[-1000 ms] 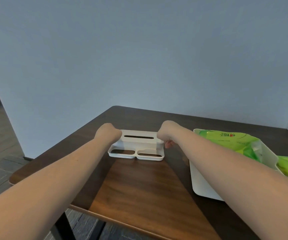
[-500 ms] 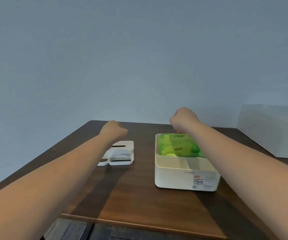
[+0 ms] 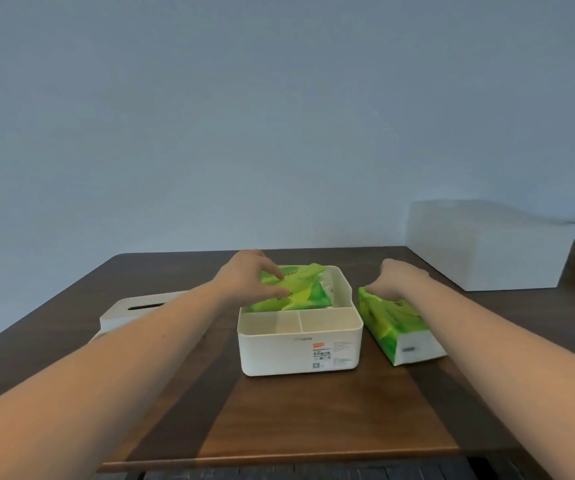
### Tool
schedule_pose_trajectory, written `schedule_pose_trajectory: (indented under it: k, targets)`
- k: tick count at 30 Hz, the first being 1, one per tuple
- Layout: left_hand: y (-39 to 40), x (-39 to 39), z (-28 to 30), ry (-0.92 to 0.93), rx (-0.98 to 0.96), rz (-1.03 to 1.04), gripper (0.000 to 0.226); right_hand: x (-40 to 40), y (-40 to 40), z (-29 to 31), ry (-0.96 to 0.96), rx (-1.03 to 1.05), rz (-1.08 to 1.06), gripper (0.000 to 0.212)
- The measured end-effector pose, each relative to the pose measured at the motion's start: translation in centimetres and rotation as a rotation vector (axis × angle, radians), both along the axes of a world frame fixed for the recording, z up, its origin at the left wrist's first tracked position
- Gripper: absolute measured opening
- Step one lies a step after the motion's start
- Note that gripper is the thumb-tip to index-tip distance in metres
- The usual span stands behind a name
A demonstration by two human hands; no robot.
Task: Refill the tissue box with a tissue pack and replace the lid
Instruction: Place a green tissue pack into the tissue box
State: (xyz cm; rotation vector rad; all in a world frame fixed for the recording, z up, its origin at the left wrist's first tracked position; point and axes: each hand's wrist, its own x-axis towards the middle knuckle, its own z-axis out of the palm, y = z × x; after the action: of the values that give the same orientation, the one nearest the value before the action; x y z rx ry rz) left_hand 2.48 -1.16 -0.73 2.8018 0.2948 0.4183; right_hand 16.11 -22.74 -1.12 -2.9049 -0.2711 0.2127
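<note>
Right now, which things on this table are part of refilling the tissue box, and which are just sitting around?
For the job: open white plastic tissue box; green tissue pack in the box, under the left hand; second green tissue pack beside the box, under the right hand; white slotted lid.

Lying about: large white block at the far right.

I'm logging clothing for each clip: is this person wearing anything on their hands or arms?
Nothing shows. The left hand and right hand are bare, without gloves, rings or a watch, and both forearms are uncovered right to the picture's edge, with no sleeves in view.
</note>
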Motion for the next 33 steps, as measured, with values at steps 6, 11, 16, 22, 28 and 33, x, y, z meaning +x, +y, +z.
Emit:
schedule_pose_trajectory:
  k: [6, 11, 16, 22, 28, 33]
  targets:
    - [-0.1, 1.3, -1.0, -0.030, 0.068, 0.024, 0.030, -0.7, -1.1, -1.3, 0.091, -0.117, 0.063, 0.100]
    - [-0.4, 1.3, -0.3, -0.162, -0.078, 0.050, 0.022, 0.3, -1.3, -2.7, 0.084, -0.088, 0.028, 0.115]
    - [-0.6, 1.2, 2.2, -0.315, -0.468, 0.162, 0.010, 0.1, -1.1, -2.4, 0.065, -0.046, -0.012, 0.104]
    - [0.4, 1.9, 4.0, -0.430, -0.366, 0.304, 0.017, 0.8, -0.8, -1.4, 0.006, 0.002, -0.015, 0.099]
    - [2.7, 3.2, 4.3, -0.677, -0.198, 0.418, 0.028, 2.0, -0.8, 0.9, -0.145, 0.083, -0.028, 0.090]
    - [5.8, 4.7, 3.3, -0.522, -0.073, 0.439, 0.029, 2.6, 1.0, 4.2, -0.243, 0.260, 0.040, 0.088]
